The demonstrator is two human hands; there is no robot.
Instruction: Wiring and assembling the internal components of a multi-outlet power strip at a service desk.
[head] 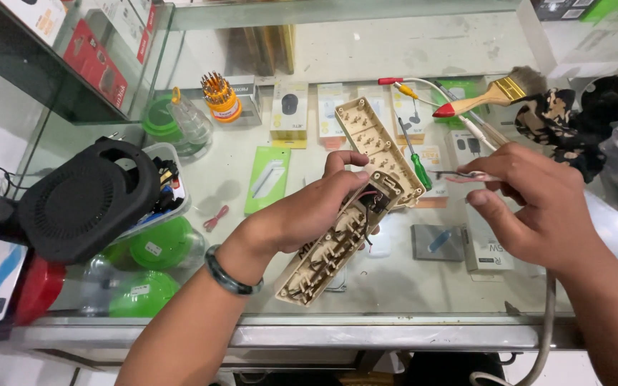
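Gripping an opened beige power strip (337, 246) above the glass worktop's (395, 286) near edge, the left hand (309, 211) steadies its exposed wiring; the right hand (538, 207) pinches thin tweezers (455, 174), poised, seemingly, for delicate internal repair needing precise aim.

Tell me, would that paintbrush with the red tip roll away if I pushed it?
Probably not. The paintbrush has a flat wooden handle and a wide flat bristle head, so it would likely slide, not roll. It looks light and stiff, though the bristles should bend. It lies across some cables, so it may wobble.
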